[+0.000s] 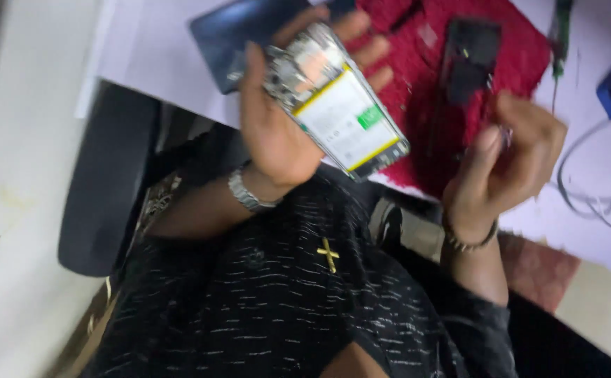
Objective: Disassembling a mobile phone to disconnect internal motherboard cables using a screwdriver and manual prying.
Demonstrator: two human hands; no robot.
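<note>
Head view: left hand (277,133) cradles an opened phone (337,98), back cover off, battery side up so the insides face the person; fingers wrap behind it, thumb along the near edge. Right hand (508,157) is curled just beside that grip, over a red mat (417,84) on the desk (592,175); can't tell if it pinches anything, too blurred.

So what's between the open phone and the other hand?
In the head view, red cloth on the table shows between the phone and right hand, with a black part lying farther back.
</note>
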